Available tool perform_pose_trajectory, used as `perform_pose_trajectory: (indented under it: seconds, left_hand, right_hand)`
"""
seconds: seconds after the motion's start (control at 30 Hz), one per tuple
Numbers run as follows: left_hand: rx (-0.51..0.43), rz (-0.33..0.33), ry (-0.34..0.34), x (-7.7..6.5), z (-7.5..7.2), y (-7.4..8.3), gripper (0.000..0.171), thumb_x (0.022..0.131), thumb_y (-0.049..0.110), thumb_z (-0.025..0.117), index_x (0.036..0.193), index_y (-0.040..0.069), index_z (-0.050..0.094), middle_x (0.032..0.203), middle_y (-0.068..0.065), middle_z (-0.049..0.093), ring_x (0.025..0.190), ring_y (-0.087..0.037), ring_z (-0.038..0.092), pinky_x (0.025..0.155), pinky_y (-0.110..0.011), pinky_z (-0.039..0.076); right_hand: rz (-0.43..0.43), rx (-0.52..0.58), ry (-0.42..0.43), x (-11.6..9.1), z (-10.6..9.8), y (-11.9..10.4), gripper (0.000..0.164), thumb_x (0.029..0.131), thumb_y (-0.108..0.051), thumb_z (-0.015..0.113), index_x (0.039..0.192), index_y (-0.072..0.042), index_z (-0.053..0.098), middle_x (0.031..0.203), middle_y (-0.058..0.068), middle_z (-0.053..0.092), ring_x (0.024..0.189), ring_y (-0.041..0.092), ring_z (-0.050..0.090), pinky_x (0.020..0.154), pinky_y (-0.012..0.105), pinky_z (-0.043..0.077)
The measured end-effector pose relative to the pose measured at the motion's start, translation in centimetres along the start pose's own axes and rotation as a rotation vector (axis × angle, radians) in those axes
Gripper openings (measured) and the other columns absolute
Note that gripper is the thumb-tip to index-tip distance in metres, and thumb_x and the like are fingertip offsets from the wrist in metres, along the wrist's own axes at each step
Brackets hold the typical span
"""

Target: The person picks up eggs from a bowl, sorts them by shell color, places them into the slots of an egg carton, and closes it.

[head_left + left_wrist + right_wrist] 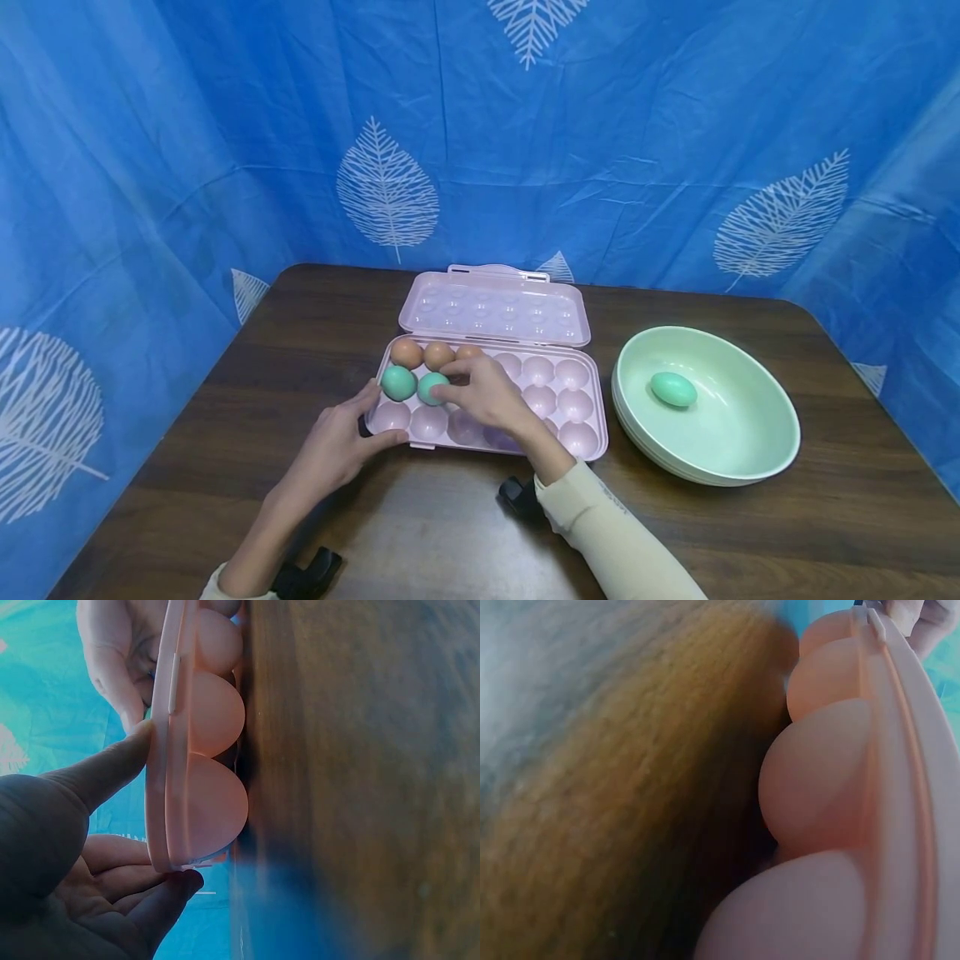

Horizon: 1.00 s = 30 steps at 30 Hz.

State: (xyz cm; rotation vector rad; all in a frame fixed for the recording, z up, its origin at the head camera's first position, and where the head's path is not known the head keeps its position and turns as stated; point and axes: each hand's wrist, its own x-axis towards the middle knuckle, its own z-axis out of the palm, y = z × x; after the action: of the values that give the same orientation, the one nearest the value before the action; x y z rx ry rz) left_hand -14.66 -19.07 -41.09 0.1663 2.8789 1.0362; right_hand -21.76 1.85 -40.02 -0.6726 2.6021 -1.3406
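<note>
A pink plastic egg box (592,417) lies on the table with its lid laid back. My left hand (335,442) grips its near left corner, thumb on the front rim and fingers along the side, as the left wrist view shows too. Over the middle row, my right hand (487,390) pinches a green egg (430,388) at the second cup. Left of that egg, another green egg (398,382) sits in the row's first cup. Brown eggs (407,353) fill cups in the back row; the right fingers partly cover the third one.
To the right of the box stands a stack of pale green bowls (738,429), with one green egg (673,389) lying in the top one. The clear pink lid (495,310) reaches toward the table's back edge. A blue curtain (480,192) with white leaves hangs behind the wooden table (225,417).
</note>
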Motion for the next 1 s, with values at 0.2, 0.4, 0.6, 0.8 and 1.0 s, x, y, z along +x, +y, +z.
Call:
perform_pose_trajectory:
  seconds: [0.2, 0.4, 0.6, 0.8, 1.0]
  left_hand:
    - [0.005, -0.006, -0.002, 0.01, 0.00, 0.02, 0.086, 0.075, 0.046, 0.070, 0.138, -0.001, 0.035, 0.143, -0.017, 0.029, 0.128, -0.035, 0.030, 0.096, -0.050, 0.032]
    - [0.011, -0.006, 0.002, 0.02, 0.06, 0.00, 0.085, 0.075, 0.046, 0.070, 0.138, -0.001, 0.036, 0.143, -0.017, 0.029, 0.128, -0.036, 0.030, 0.096, -0.050, 0.032]
    - [0.009, 0.002, 0.008, 0.03, 0.13, -0.05, 0.085, 0.075, 0.046, 0.071, 0.137, -0.001, 0.036, 0.143, -0.017, 0.030, 0.128, -0.035, 0.031, 0.097, -0.049, 0.032]
    - [0.010, -0.005, 0.003, 0.05, 0.09, -0.04, 0.086, 0.074, 0.047, 0.071, 0.137, -0.002, 0.037, 0.143, -0.017, 0.030, 0.128, -0.035, 0.031, 0.097, -0.050, 0.032]
    - [0.005, -0.006, -0.002, 0.04, 0.07, -0.04, 0.086, 0.075, 0.046, 0.071, 0.138, 0.000, 0.035, 0.143, -0.016, 0.030, 0.128, -0.034, 0.030, 0.097, -0.049, 0.032]
  right_hand:
    - [0.005, -0.023, 0.009, 0.20, 0.12, 0.16, 0.031, 0.079, -0.028, 0.072, 0.103, -0.009, 0.070, 0.089, 0.001, 0.054, 0.083, 0.015, 0.049, 0.072, 0.027, 0.044]
    - [0.002, -0.032, 0.039, 0.26, 0.29, 0.05, 0.029, 0.076, -0.027, 0.075, 0.099, -0.010, 0.072, 0.088, 0.000, 0.055, 0.081, 0.010, 0.056, 0.070, 0.024, 0.047]
    - [-0.002, -0.050, 0.077, 0.31, 0.43, 0.32, 0.025, 0.076, -0.031, 0.074, 0.092, -0.012, 0.073, 0.086, -0.004, 0.058, 0.078, 0.009, 0.054, 0.067, 0.024, 0.046]
    - [0.015, -0.019, 0.100, 0.30, 0.50, 0.64, 0.025, 0.078, -0.031, 0.073, 0.093, -0.011, 0.073, 0.086, -0.005, 0.059, 0.080, 0.011, 0.052, 0.068, 0.026, 0.046]
    - [0.021, 0.018, 0.083, -0.09, 0.36, 0.70, 0.028, 0.080, -0.027, 0.070, 0.099, -0.006, 0.070, 0.092, -0.001, 0.060, 0.087, 0.013, 0.055, 0.075, 0.027, 0.047]
